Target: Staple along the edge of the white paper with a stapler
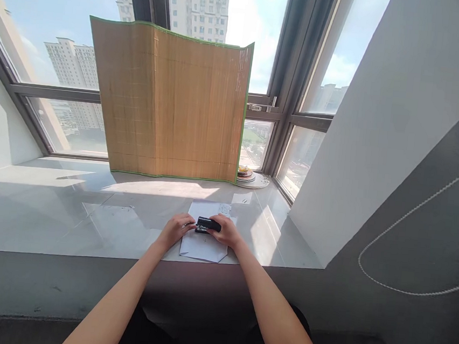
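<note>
A small black stapler (208,224) lies on a stack of white paper sheets (201,246) near the front edge of a pale stone windowsill (66,216). My right hand (227,232) rests on the stapler's right end, fingers curled over it. My left hand (175,230) touches the paper and the stapler's left end. A separate small white slip (242,198) lies on the sill just behind the sheets.
A folded bamboo mat (171,104) stands upright against the window behind the papers. Stacked plates (249,177) sit at its right foot. A white wall (380,127) slants in on the right, with a bead cord (412,211) hanging on the grey wall.
</note>
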A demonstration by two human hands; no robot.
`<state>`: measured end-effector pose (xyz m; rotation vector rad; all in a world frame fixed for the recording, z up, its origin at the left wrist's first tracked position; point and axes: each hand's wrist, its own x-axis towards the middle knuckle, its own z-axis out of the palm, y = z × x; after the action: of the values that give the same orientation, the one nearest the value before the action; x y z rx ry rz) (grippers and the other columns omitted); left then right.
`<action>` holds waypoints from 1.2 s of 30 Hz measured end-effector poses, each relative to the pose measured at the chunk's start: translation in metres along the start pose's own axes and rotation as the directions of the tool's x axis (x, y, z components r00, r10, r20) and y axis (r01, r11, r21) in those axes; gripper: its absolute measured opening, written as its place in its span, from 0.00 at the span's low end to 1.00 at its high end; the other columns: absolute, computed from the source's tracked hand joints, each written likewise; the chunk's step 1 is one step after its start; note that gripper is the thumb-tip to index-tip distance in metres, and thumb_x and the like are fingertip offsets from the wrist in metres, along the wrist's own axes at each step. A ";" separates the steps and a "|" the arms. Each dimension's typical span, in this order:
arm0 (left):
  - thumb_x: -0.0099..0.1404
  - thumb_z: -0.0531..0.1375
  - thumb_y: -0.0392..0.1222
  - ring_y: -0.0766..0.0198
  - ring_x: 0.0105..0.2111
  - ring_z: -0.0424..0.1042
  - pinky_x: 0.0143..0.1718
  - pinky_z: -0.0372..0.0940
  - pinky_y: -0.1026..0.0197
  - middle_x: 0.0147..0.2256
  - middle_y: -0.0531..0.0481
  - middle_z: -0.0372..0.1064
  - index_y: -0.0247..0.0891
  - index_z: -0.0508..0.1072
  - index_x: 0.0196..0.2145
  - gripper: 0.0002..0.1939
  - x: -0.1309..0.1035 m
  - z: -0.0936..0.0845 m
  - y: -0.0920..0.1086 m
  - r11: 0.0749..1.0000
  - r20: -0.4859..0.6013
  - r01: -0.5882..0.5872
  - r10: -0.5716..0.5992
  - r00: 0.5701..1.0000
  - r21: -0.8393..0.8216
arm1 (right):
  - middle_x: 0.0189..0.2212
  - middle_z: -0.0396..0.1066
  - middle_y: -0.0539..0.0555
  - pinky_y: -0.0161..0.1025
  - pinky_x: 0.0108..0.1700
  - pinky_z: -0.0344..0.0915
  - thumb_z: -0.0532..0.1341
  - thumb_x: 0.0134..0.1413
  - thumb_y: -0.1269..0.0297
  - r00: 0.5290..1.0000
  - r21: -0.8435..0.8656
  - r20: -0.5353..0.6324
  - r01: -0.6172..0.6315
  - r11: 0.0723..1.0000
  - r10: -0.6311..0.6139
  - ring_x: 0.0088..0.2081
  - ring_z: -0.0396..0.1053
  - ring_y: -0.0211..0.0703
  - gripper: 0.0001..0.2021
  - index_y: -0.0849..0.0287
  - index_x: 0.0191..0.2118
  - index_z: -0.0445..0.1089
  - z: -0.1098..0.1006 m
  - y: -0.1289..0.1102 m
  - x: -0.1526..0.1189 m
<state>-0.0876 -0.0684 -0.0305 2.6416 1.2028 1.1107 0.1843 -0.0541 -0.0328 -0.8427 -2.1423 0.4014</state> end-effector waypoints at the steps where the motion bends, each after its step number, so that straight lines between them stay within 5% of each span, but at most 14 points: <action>1: 0.74 0.62 0.45 0.56 0.41 0.79 0.46 0.71 0.54 0.41 0.46 0.80 0.42 0.81 0.40 0.08 0.000 0.001 -0.001 1.000 -0.006 0.000 0.000 1.000 0.004 | 0.39 0.76 0.54 0.41 0.45 0.68 0.73 0.53 0.69 1.000 -0.005 0.003 0.000 1.000 0.000 0.41 0.73 0.47 0.14 0.56 0.46 0.76 0.000 0.001 0.000; 11: 0.72 0.65 0.45 0.55 0.39 0.79 0.42 0.72 0.54 0.39 0.45 0.81 0.42 0.82 0.39 0.07 0.001 0.005 -0.003 0.999 -0.005 0.012 -0.012 1.000 -0.043 | 0.39 0.77 0.55 0.42 0.45 0.68 0.72 0.55 0.66 1.000 0.026 -0.023 -0.001 1.000 0.002 0.41 0.74 0.49 0.13 0.56 0.47 0.78 0.001 0.006 -0.001; 25: 0.76 0.59 0.46 0.56 0.43 0.80 0.48 0.74 0.52 0.43 0.47 0.81 0.43 0.79 0.48 0.11 -0.003 -0.003 0.010 0.992 -0.088 0.123 -0.125 0.988 -0.024 | 0.38 0.82 0.55 0.46 0.46 0.71 0.72 0.47 0.58 0.962 0.272 -0.170 -0.163 0.948 0.214 0.40 0.78 0.51 0.15 0.56 0.43 0.81 -0.003 0.012 -0.001; 36: 0.75 0.58 0.40 0.52 0.53 0.81 0.57 0.76 0.45 0.53 0.45 0.81 0.42 0.78 0.46 0.09 -0.007 -0.008 0.019 0.959 -0.022 0.100 -0.109 0.994 -0.266 | 0.39 0.82 0.55 0.46 0.48 0.71 0.73 0.46 0.59 0.962 0.333 -0.179 -0.137 0.933 0.205 0.41 0.78 0.51 0.15 0.57 0.42 0.81 -0.014 -0.001 -0.004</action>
<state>-0.0836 -0.0882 -0.0224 2.3429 1.0982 1.2121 0.1965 -0.0573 -0.0251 -0.8468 -1.7526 0.6962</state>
